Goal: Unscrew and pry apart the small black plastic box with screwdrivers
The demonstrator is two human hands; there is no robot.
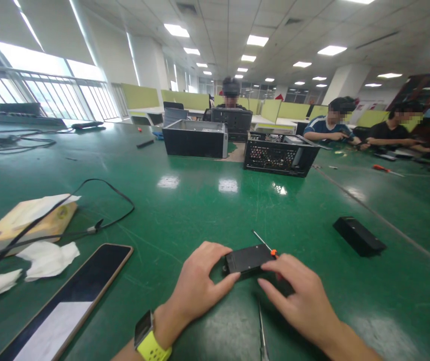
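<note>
On the green table (207,200), close to its near edge and just ahead of both wrists, a flat black module (248,258) lies broad face up. Its long axis runs left to right across the view, the right end a little farther from the camera than the left. Which end is its front cannot be told.

Left hand (199,286): fingers curl over the module's far left corner and the thumb stretches along its near edge, so the left end is clamped between them. A watch with a yellow-green band (149,341) sits on that wrist.

Right hand (297,296): fingers are spread, with the index fingertip against the right end and the thumb pointing left along the near edge. Whether this hand actually pinches the module cannot be told.

A thin screwdriver (263,242) with an orange grip lies just behind the module, with its shaft angled away to the far left and its grip at the right index fingertip. A slim metal tool (262,333) lies between the forearms, pointing away from the camera.

Left of the hands lie a phone (75,296), crumpled tissues (49,258), a flat cardboard box (22,223) and a black cable (117,193). A small black box (358,235) sits well apart to the right. Two open computer cases (195,139) stand at mid-table, and three other people are seated beyond them.
</note>
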